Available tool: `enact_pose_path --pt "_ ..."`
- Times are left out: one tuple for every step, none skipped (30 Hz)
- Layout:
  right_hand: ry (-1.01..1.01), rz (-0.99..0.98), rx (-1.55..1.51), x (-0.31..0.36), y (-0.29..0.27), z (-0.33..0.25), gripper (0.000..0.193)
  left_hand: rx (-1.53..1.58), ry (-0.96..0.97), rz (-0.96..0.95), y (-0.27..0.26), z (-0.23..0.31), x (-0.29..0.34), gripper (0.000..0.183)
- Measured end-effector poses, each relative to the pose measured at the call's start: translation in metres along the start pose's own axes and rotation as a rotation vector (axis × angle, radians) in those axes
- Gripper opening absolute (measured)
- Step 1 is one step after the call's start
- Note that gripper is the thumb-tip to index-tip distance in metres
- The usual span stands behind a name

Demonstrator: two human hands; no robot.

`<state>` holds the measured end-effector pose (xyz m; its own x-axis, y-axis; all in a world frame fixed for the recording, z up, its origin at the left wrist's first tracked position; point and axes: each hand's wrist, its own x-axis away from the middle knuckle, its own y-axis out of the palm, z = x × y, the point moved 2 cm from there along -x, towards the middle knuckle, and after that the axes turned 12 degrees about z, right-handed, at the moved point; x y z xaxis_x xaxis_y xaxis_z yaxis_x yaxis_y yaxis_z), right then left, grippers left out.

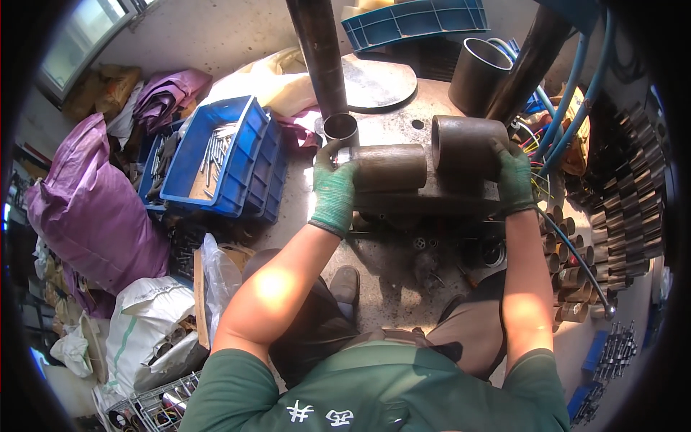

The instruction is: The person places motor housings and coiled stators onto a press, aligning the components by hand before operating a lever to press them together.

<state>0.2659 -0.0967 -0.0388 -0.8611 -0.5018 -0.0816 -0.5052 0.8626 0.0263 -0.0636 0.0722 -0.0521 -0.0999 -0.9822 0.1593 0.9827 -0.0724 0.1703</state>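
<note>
My left hand [333,189], in a green knit glove with dark fingertips, is closed around the left end of a narrower brown-grey metal cylinder [394,167]. This cylinder lies on its side. In the same kind of glove, my right hand [514,176] grips the right end of a wider steel tube [464,147], also on its side, its open mouth facing left. A small gap separates the two pieces. Just beyond my left hand a short steel sleeve [341,128] stands upright on the metal worktable [389,124]. My right fingertips rest over the tube's end; the palm side is hidden.
Two dark posts [317,54] rise from the table. A wide tube [481,72] stands behind on the right, beside blue hoses [576,101]. Left are stacked blue crates [248,162] holding metal rods and a purple sack [93,209]. Many tubes [626,194] are stacked at right.
</note>
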Motion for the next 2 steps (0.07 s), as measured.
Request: enact_pose_path --pt "-0.088 0.023 0.027 0.002 0.014 -0.003 0.036 -0.053 0.064 0.035 -0.003 -0.008 -0.006 0.058" --pt "-0.170 0.012 0.114 0.014 0.027 -0.016 0.034 -0.004 0.097 -0.002 -0.002 -0.009 -0.005 0.060"
